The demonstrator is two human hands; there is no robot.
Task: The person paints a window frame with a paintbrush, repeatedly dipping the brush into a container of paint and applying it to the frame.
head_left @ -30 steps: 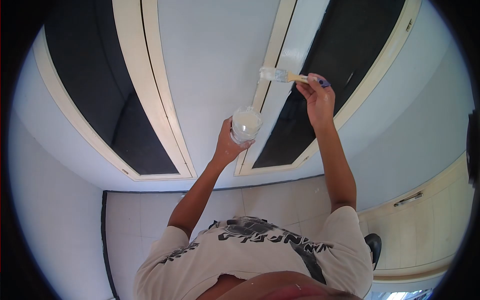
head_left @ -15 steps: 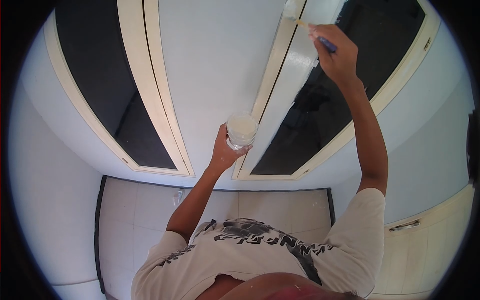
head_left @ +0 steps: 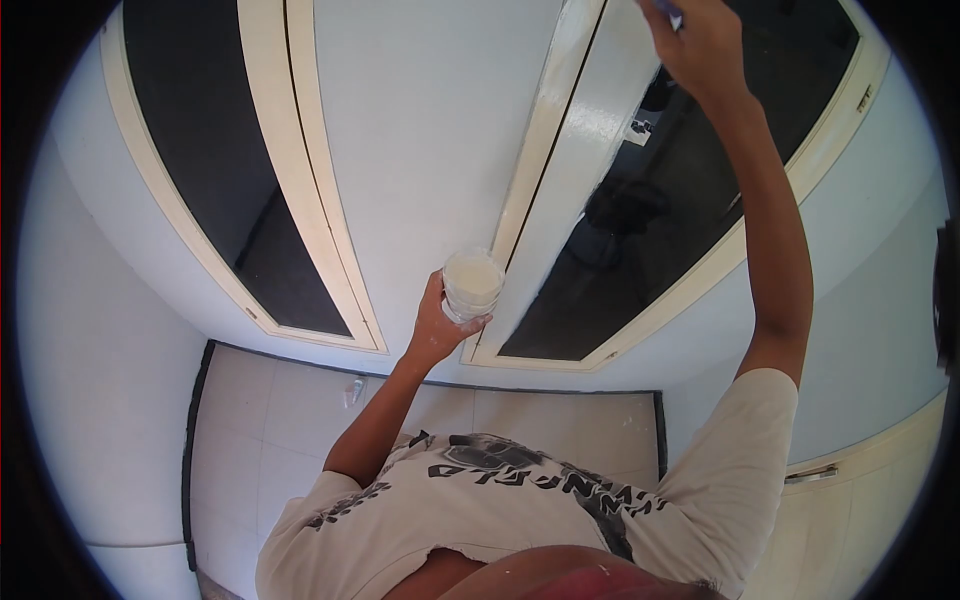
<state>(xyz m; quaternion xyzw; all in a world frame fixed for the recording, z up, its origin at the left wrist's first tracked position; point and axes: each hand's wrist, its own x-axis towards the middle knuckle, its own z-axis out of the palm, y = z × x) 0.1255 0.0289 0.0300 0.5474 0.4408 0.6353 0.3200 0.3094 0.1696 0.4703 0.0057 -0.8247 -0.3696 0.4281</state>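
The left hand (head_left: 437, 325) grips a clear cup (head_left: 473, 283) of pale paint near the middle of the view, its fingers and thumb closed round the side. The cup sits upright, its mouth open upward, presumably so nothing spills and the bristles can reach in; holding it in front of the chest seems to spare bending to the floor (head_left: 560, 425).

At 1 o'clock, the right hand (head_left: 705, 50) has its fingers closed on the paintbrush handle (head_left: 672, 12). The bristles are out of sight past the top edge, so whether they touch anything cannot be told. The raised arm likely serves to reach high beside the right window frame (head_left: 572, 150), whose dark glass pane (head_left: 610, 240) lies at 2 o'clock from the cup. A small clear container (head_left: 353, 391) lies on the floor at 8 o'clock.

Compared with half a second ago, the right hand is higher and farther out, and the bristles, visible then, have left the view. The cup appears slightly lower, toward 7 o'clock. The frame's upper left strip looks whiter, and the pale sticker (head_left: 638, 131) on the glass shows more fully.
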